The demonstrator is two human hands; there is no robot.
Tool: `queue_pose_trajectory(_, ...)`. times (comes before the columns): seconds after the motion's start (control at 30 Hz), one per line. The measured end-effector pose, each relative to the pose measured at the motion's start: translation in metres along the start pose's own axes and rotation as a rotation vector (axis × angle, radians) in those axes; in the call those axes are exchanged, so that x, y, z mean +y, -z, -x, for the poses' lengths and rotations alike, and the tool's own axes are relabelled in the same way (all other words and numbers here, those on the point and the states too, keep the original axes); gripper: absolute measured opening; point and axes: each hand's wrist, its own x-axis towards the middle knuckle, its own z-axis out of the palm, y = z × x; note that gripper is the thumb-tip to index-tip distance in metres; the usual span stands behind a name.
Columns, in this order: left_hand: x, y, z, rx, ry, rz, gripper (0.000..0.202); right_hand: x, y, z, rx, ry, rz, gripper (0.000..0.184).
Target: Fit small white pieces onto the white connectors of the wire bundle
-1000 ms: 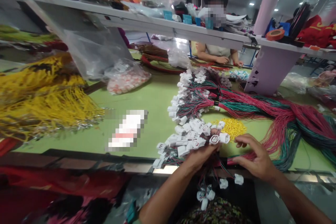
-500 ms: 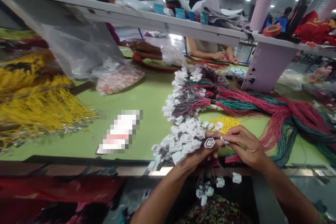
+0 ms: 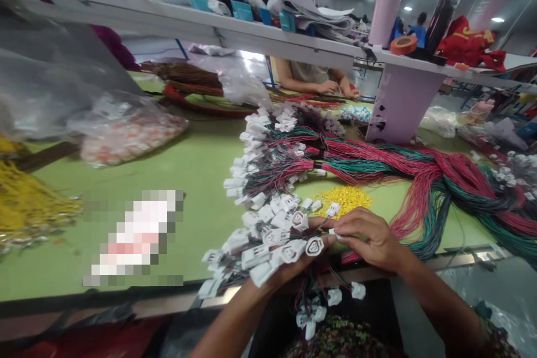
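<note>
The right hand (image 3: 373, 240) is being held nearly closed near the table's front edge (image 3: 482, 256), a small white piece (image 3: 334, 232) being pinched between thumb and fingertips. Beside it, the left hand (image 3: 298, 264) is being held curled, wires being gathered in its partly hidden grip; its wrist is being overhung by white connectors (image 3: 255, 257). Leftward, a broad stretch of green tabletop (image 3: 205, 170) is being bounded by a pixelated pale item (image 3: 132, 235) and yellow wires (image 3: 29, 201). Just beyond the hands, yellow pieces (image 3: 346, 201) are being seen heaped. Behind these, the way is being blocked by red-and-green wire bundles (image 3: 377, 165), flanked leftward by a filled plastic bag (image 3: 130, 137). Farther back, the table is being spanned by a shelf (image 3: 168, 22), propped by a lilac panel (image 3: 403, 106); past it, red wires are being handled by a co-worker (image 3: 308, 75).
</note>
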Motion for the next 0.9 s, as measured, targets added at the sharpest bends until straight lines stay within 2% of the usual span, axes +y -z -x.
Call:
queue_pose_trajectory(0.1, -0.003, -0.004, 0.000, 0.083, 0.039, 0.026, 0.023, 0.021, 0.022, 0.012, 0.121, -0.276, 0.014, 0.020)
queue_pose_trajectory(0.17, -0.006, -0.008, 0.000, 0.185, 0.105, 0.115, 0.031, 0.045, 0.042, 0.024, 0.295, -0.520, 0.204, 0.018)
queue_pose_trajectory(0.2, -0.006, -0.009, 0.000, 0.228, 0.133, 0.170, 0.034, 0.058, 0.052, 0.031, 0.316, -0.574, 0.249, 0.020)
queue_pose_trajectory(0.33, -0.005, -0.012, -0.001, 0.299, 0.168, 0.294, 0.036, 0.099, 0.075, 0.051, 0.278, -0.648, 0.329, 0.016)
queue_pose_trajectory(0.47, -0.006, -0.012, 0.001, 0.298, 0.152, 0.259, 0.034, 0.114, 0.075, 0.054, 0.239, -0.673, 0.372, 0.013)
queue_pose_trajectory(0.6, -0.012, -0.012, 0.003, 0.306, 0.110, 0.201, 0.032, 0.113, 0.072, 0.047, 0.213, -0.656, 0.380, 0.011)
queue_pose_trajectory(0.7, -0.016, -0.012, 0.004, 0.295, 0.057, 0.181, 0.028, 0.102, 0.068, 0.039, 0.203, -0.621, 0.350, 0.019)
queue_pose_trajectory(0.8, -0.018, -0.014, 0.006, 0.311, 0.015, 0.144, 0.026, 0.073, 0.054, 0.028, 0.199, -0.573, 0.289, 0.024)
queue_pose_trajectory(0.9, -0.020, -0.017, 0.010, 0.304, -0.007, 0.130, 0.027, 0.027, 0.030, 0.013, 0.188, -0.472, 0.158, 0.018)
